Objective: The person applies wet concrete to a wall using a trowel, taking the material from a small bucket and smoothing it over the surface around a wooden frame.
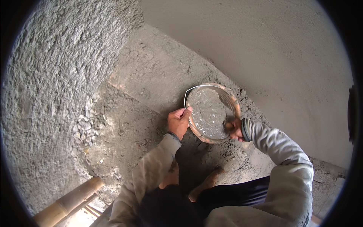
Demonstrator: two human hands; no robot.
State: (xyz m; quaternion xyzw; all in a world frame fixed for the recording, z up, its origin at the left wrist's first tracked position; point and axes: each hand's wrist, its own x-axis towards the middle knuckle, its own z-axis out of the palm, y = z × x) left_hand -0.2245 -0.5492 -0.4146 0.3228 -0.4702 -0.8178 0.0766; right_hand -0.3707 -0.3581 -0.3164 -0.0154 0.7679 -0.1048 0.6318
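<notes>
A round bucket (236,103) with an orange-brown rim is filled with wet grey mortar (207,109). Its thin wire handle (185,99) lies against the left side of the rim. My left hand (178,122) is closed on the bucket's left rim, the thumb on top beside the wire. On the opposite side, my right hand (237,129) is closed round a tool with a rounded brown handle (228,125). This handle is over the mortar at the inner right edge; the tool's working end is hidden, so I cannot tell its exact kind.
A rough plastered wall (64,68) rises on the left, a smoother one (264,49) on the right. Broken rubble (85,130) lies along the left wall's foot. A bamboo pole (72,200) juts in at lower left. My bare feet (206,185) are just below the bucket.
</notes>
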